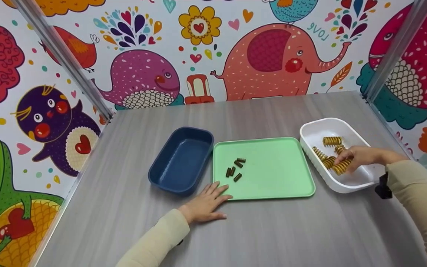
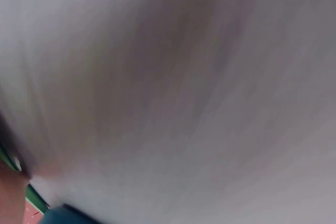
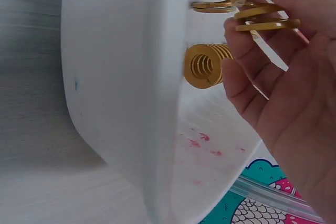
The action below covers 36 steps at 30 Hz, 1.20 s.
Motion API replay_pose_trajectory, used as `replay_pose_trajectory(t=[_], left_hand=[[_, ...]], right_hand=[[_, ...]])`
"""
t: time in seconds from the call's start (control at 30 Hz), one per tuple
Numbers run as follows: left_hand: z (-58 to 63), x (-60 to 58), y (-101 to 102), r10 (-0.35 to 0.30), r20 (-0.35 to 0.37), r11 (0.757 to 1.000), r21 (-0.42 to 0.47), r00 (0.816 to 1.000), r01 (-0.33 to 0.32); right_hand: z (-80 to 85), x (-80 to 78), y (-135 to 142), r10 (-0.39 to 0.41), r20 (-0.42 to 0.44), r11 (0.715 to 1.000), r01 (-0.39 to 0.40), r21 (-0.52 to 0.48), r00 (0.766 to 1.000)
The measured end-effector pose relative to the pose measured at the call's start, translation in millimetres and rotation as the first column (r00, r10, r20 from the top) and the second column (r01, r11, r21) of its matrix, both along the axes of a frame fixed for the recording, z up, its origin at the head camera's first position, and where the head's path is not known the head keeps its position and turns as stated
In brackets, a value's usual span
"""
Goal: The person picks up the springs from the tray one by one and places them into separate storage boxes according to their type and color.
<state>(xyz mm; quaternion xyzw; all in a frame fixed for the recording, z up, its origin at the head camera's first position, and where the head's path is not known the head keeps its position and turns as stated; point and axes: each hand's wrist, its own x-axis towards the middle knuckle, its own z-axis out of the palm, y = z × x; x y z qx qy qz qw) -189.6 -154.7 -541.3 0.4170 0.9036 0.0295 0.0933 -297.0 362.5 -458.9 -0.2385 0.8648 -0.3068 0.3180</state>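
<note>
My right hand (image 1: 367, 155) reaches into the white bin (image 1: 319, 168) on the right. Thumb and fingers pinch a gold coil spring (image 3: 268, 25), clear in the right wrist view. Other gold springs (image 1: 332, 141) lie in the bin around the fingers; one spring (image 3: 197, 81) shows its round end just beyond the fingertips. My left hand (image 1: 206, 205) rests flat with fingers spread, its fingertips at the near left corner of the green tray (image 1: 272, 178). Several small dark brown ribbed cylinders (image 1: 238, 177) lie on that tray's left part. The left wrist view shows mostly blurred tabletop.
A navy blue bin (image 1: 182, 159) stands left of the tray, close to its edge. Everything sits on a grey wood-grain table (image 1: 265, 233). Printed cartoon panels (image 1: 198, 55) and metal corner posts (image 1: 65, 59) enclose the table's back and sides.
</note>
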Motion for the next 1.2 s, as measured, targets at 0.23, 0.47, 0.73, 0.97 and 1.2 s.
replay_pose_trajectory(t=[0.23,0.47,0.73,0.97,1.2], left_hand=[[-0.5,0.2,0,0.001,-0.003,1.0,-0.005,1.0,-0.001],[-1.7,0.5,1,0.003,0.005,1.0,0.012,1.0,-0.003],[-1.5,0.6,1,0.013,0.009,1.0,0.013,1.0,-0.013],[0.6,2.0,1,0.014,0.006,1.0,0.012,1.0,-0.014],[0.6,1.7,1,0.014,0.008,1.0,0.018,1.0,-0.014]], right_hand=[[-6.5,-1.6,-8,0.042,0.051,0.993,-0.047,0.111,0.998],[-8.3,-5.3,-16,0.062,0.081,0.981,-0.076,0.178,0.995],[-7.0,-7.0,-21,0.08,0.093,0.969,-0.1,0.227,0.992],[-6.9,-9.6,-23,0.053,0.131,0.971,-0.082,0.225,0.99],[-2.2,-15.1,-23,0.088,0.142,0.976,-0.113,0.184,0.986]])
